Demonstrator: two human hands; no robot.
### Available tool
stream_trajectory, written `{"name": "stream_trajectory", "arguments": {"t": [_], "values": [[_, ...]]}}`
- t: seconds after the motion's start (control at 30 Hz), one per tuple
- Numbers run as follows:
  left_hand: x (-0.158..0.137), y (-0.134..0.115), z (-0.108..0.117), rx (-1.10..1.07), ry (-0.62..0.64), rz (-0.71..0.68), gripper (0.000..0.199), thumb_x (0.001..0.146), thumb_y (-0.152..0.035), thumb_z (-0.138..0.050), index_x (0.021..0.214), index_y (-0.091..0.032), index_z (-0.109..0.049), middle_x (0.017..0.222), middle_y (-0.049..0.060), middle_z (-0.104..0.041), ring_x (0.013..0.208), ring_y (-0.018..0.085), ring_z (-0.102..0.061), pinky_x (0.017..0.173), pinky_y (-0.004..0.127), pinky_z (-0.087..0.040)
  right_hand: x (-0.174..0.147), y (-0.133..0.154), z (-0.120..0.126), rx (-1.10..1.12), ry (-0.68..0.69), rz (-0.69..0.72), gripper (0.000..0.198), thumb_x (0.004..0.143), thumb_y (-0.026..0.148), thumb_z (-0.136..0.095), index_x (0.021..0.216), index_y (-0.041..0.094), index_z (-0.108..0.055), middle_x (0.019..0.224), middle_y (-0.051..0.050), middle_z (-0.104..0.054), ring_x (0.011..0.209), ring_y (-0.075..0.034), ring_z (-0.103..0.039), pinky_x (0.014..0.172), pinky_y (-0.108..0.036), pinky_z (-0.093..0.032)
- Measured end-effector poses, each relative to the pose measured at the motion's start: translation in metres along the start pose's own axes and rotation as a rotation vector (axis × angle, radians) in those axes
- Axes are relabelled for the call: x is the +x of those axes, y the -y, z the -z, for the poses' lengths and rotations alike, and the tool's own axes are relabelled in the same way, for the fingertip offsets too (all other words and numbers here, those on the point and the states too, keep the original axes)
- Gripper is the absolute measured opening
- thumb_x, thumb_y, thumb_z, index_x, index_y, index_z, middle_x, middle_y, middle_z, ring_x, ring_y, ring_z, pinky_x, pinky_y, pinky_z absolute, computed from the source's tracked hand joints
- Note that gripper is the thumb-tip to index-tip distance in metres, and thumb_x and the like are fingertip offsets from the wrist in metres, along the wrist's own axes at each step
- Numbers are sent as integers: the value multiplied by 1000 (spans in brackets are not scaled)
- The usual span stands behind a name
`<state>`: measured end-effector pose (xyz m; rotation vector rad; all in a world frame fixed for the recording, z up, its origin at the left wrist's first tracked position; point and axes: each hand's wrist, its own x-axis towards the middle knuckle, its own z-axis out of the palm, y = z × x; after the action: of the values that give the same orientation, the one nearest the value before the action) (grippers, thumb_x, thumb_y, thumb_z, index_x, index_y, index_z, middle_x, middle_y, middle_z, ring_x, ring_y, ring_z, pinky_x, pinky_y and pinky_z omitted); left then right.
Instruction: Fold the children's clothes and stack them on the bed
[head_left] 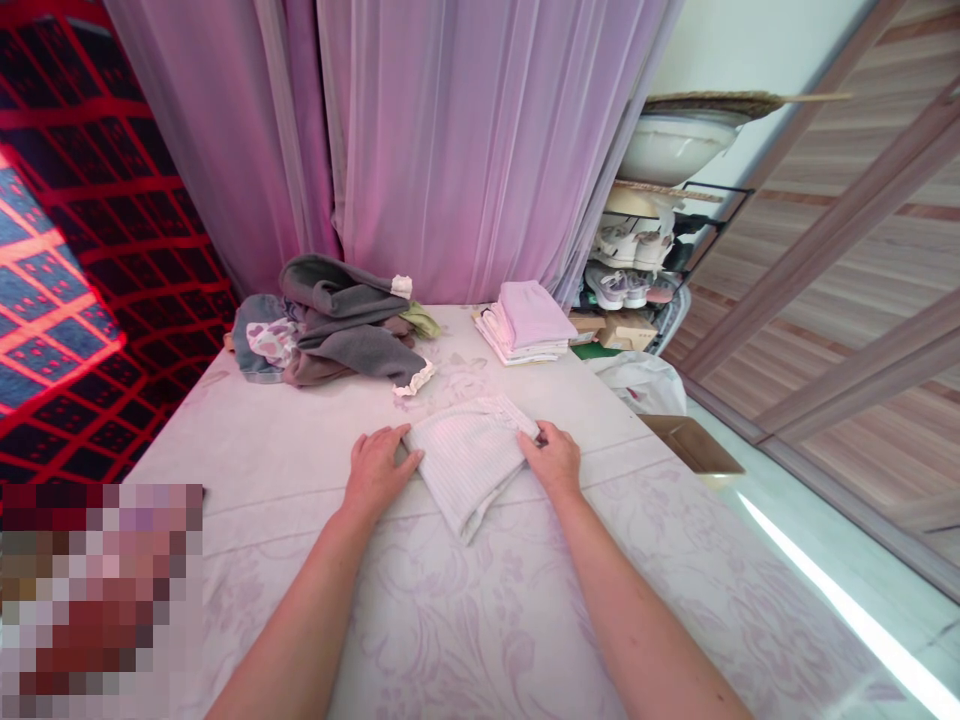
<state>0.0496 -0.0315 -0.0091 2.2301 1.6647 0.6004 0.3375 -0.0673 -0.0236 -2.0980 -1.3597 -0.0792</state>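
Note:
A pale, finely striped garment (472, 455) lies folded on the table in front of me, one corner pointing toward me; its exact kind is hard to make out. My left hand (376, 465) pinches its left corner between thumb and fingers. At the opposite edge, my right hand (553, 455) grips the cloth with the thumb on top and the fingertips partly hidden. Beyond it on the right sits a neat stack of folded clothes (531, 318), a lilac piece on top. To the far left rests a loose heap of clothes (337, 330), mostly dark grey with frilled cuffs.
A flower-patterned cloth (442, 620) covers the table. Purple curtains (465, 140) hang behind it. On the right stand a rack with shoes (619, 285), a white basin (675, 148), a white plastic bag (637, 380) and an open cardboard box (694, 445).

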Motion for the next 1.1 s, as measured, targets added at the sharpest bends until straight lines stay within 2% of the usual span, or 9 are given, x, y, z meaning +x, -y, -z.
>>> {"name": "stream_trajectory", "arguments": {"t": [0.17,0.3,0.4,0.5,0.57,0.67,0.77,0.93,1.1], "values": [[-1,1,1,-61,-35,-30,44,85,-39,-54,125,-23,-56,131,10,-60,125,27,-50,111,53,-24,0,-2,1,72,-33,17,31,74,44,-56,89,18,-66,78,-7,-67,79,-23,-58,78,-34,-43],[2,2,2,-195,-170,-57,39,82,-37,-53,117,-21,-62,127,9,-63,119,25,-55,106,43,-36,3,6,7,232,-94,5,33,71,43,-56,91,18,-63,90,-10,-69,87,-24,-60,84,-37,-45],[4,-5,8,-377,-263,16,35,81,-40,-51,106,-22,-67,111,6,-70,102,22,-63,95,36,-46,1,31,14,447,-67,-15,36,73,43,-56,100,19,-60,88,-6,-69,82,-21,-62,79,-34,-48],[3,-21,22,-640,-161,128,45,79,-56,-51,102,-20,-68,94,5,-73,83,20,-66,78,34,-51,-8,70,24,622,7,78,38,76,40,-58,108,21,-59,88,-3,-69,76,-18,-63,74,-29,-50],[0,-35,35,-780,-41,162,56,74,-65,-54,104,-19,-67,96,7,-73,80,21,-67,69,32,-51,-18,98,28,680,55,191,36,76,35,-59,110,22,-59,92,-2,-70,81,-17,-64,78,-28,-50],[-3,-49,52,-868,78,196,66,70,-71,-54,108,-18,-65,102,9,-72,82,23,-69,64,30,-51,-36,130,31,734,119,320,31,78,27,-58,109,24,-61,99,-1,-70,89,-16,-65,83,-27,-49],[-4,-51,59,-868,100,250,69,70,-72,-53,110,-16,-63,93,9,-72,79,23,-69,61,29,-50,-51,146,27,702,179,372,30,79,23,-57,108,26,-62,101,-1,-71,89,-16,-66,82,-27,-50],[-1,-40,55,-821,8,265,60,66,-59,-62,108,-16,-62,87,6,-69,73,20,-64,57,28,-48,-58,147,23,709,330,535,24,83,28,-56,105,24,-66,107,-3,-72,98,-18,-65,88,-30,-50],[2,-24,66,-856,-62,321,53,64,-50,-62,106,-16,-63,84,4,-67,68,17,-60,55,26,-47,-32,115,28,500,338,405,27,81,19,-50,99,25,-69,102,-2,-72,98,-18,-65,90,-33,-49]]}}
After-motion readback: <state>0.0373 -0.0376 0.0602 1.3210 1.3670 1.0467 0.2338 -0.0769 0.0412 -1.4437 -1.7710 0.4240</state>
